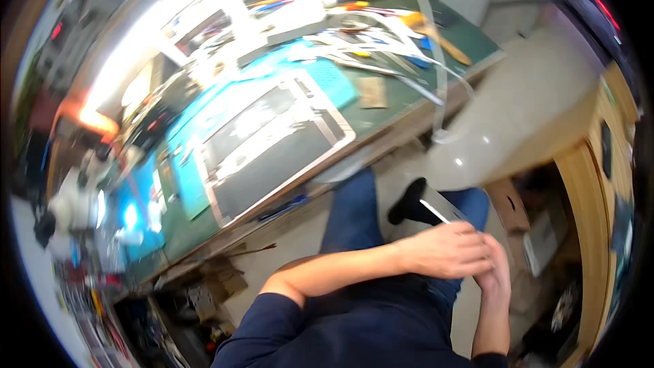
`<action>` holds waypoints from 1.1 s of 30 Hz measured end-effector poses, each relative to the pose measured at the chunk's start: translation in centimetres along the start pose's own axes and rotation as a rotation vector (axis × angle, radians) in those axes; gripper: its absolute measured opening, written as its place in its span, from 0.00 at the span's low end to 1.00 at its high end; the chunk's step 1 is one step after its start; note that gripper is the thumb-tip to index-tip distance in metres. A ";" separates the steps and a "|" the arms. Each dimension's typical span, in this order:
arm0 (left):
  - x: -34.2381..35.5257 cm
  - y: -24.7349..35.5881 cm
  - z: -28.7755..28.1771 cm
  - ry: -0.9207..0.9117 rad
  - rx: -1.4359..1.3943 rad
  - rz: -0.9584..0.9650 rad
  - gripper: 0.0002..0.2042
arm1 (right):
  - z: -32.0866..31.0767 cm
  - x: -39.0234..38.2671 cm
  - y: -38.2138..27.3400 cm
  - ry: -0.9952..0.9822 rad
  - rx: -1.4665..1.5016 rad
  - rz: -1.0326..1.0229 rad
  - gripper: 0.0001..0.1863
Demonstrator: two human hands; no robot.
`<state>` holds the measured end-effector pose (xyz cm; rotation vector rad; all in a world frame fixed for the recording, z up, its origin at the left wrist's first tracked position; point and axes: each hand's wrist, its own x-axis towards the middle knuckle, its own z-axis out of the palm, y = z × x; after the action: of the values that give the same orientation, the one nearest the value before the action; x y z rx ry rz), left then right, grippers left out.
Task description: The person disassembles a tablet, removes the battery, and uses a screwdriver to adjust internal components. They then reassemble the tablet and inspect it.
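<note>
My left hand [443,249] reaches across my lap with its fingers curled, meeting my right hand [497,266]. From the fingers of the left hand sticks out a thin, bright, straight-edged object [434,210]; blur hides its exact kind. The right hand is closed close against the left fingertips, and what lies between the two is hidden. Both hands are above my right knee, away from the workbench. On the bench edge lies an opened tablet-like device [272,167] with dark panels inside a pale frame.
A blue mat [332,82] lies under the device on the green bench top [395,108]. Loose tools and a white cable [443,88] crowd the back. A microscope-like instrument [75,208] stands left. At right are a wooden cabinet [584,215] and a cardboard box [507,204].
</note>
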<state>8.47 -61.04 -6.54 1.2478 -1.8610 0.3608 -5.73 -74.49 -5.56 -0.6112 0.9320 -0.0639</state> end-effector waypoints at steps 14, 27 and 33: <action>-12.7 9.2 -23.2 0.617 0.860 -0.914 0.08 | -6.0 6.9 1.0 0.026 -0.101 -0.065 0.10; -16.9 1.9 -35.5 0.314 0.754 -1.521 0.20 | -3.1 7.3 0.5 0.034 -0.133 -0.051 0.09; -17.7 1.2 -36.7 0.250 0.689 -1.568 0.20 | -5.0 8.6 0.5 -0.017 -0.113 -0.058 0.12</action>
<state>27.80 -26.21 2.18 2.5115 -0.1277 0.2173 -4.49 -79.06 -14.31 -0.7424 0.9059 -0.0577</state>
